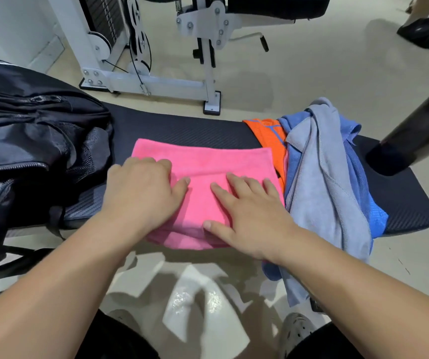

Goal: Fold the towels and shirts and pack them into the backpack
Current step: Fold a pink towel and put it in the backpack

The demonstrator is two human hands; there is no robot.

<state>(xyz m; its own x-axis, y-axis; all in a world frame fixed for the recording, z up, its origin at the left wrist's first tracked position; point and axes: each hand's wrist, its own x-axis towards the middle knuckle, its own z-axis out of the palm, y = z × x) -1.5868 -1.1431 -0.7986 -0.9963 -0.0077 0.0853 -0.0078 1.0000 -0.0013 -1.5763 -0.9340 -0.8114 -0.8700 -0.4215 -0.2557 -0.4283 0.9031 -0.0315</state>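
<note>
Fingers point(234, 181) of right hand point(247, 213) spread flat on pink towel point(208, 161), bench point(182, 128) centre; left hand point(143, 193) at towel's 9 o'clock edge, fingertips hidden. Backpack point(27, 130) at 9 o'clock. Risk: overhanging near edge slips, fold opens.

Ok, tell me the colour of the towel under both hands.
The towel is pink; head view.

Black padded worktop point(195, 130) bearing a backpack point(32, 141), a folded pink towel point(203, 161), and heaped orange, blue and grey cloths point(322, 177).
</note>
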